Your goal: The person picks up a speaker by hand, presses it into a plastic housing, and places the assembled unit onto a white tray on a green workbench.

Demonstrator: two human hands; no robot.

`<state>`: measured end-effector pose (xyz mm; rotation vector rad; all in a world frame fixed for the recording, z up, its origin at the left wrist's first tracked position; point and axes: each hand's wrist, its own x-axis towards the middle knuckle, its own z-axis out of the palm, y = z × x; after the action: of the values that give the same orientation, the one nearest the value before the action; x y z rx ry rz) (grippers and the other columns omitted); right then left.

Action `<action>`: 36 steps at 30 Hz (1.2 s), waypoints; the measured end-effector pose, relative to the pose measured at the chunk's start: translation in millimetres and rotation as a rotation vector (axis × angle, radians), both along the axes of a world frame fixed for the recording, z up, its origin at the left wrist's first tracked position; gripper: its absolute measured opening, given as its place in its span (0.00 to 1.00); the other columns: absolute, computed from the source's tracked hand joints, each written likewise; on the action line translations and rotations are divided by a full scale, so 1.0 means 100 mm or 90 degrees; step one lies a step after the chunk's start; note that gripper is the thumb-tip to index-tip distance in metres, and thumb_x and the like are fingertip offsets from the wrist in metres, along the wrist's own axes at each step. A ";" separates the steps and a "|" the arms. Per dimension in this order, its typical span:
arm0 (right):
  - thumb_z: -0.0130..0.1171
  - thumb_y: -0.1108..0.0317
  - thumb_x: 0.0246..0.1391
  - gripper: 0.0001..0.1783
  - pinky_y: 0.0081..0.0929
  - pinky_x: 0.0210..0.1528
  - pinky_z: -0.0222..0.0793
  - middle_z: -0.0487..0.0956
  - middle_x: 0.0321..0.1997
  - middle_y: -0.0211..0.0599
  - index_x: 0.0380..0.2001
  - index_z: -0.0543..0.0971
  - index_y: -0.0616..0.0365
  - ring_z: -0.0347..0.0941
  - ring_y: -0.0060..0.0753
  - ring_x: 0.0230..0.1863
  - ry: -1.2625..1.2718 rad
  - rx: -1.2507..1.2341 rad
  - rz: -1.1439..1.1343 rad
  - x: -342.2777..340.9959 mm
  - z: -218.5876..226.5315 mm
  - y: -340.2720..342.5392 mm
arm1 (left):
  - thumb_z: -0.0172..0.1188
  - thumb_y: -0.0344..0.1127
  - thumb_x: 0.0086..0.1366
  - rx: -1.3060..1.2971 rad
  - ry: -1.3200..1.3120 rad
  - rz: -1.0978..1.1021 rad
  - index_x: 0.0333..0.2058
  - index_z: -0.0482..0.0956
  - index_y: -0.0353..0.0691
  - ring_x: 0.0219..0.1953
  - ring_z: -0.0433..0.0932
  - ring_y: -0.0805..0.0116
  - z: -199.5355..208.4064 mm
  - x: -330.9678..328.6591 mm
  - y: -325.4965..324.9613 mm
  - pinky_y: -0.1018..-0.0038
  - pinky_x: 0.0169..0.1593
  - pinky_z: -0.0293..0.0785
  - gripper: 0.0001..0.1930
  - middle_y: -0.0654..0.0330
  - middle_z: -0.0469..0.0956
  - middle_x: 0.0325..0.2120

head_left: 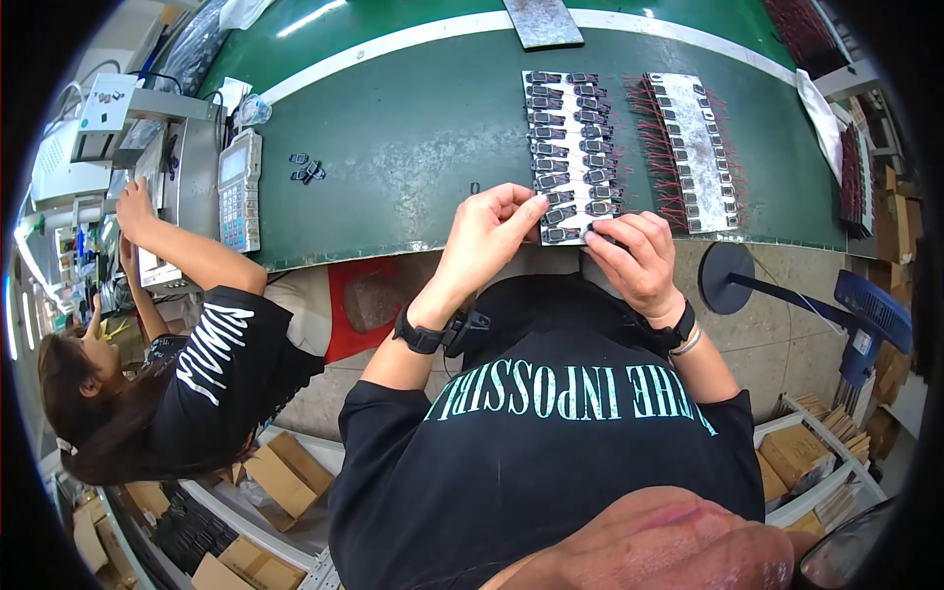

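Observation:
A pale strip board (570,108) lies on the green table in front of me, carrying two columns of small black modules with thin dark and red wires. At its near left edge my left hand (495,228) is closed, thumb and forefinger pinched beside one module; what they grip is too hidden to name. My right hand (639,258) is pinched at the near right corner, fingertips against a small dark part that I cannot make out. Right of this board lies a second pale board (696,147), lined with black modules and long red wires.
Several loose black modules (307,168) lie on the table left of the boards. A metal plate (544,24) sits at the far side. A keypad device (238,192) stands left, near a co-worker (197,374). A blue fan (865,320) stands right, below the table edge.

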<state>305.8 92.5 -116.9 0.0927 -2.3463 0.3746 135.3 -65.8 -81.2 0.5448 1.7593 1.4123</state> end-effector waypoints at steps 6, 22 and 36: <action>0.73 0.68 0.38 0.25 0.39 0.52 0.66 0.77 0.49 0.29 0.45 0.81 0.47 0.71 0.35 0.49 -0.039 -0.002 -0.007 0.06 -0.07 0.00 | 0.59 0.39 0.67 -0.156 0.708 -0.069 0.33 0.82 0.37 0.24 0.79 0.55 0.29 -0.32 0.17 0.63 0.31 0.75 0.11 0.53 0.82 0.28; 0.71 0.57 0.44 0.28 0.47 0.66 0.58 0.72 0.58 0.31 0.52 0.79 0.42 0.65 0.38 0.62 -0.116 -0.111 -0.031 0.00 -0.14 0.04 | 0.52 0.36 0.70 -0.017 0.445 -0.182 0.53 0.77 0.36 0.41 0.83 0.67 -0.10 -1.22 1.31 0.73 0.47 0.76 0.16 0.55 0.85 0.37; 0.71 0.54 0.47 0.25 0.58 0.63 0.63 0.72 0.57 0.38 0.49 0.79 0.47 0.66 0.45 0.60 -0.147 -0.107 0.053 -0.12 -0.14 0.09 | 0.58 0.32 0.64 0.014 0.485 -0.080 0.42 0.84 0.38 0.38 0.83 0.54 -0.05 -1.22 1.10 0.64 0.44 0.78 0.10 0.51 0.84 0.34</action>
<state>293.6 101.5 -130.8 0.0696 -2.5319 0.6531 13.1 44.4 -86.5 1.3076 2.2288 1.2124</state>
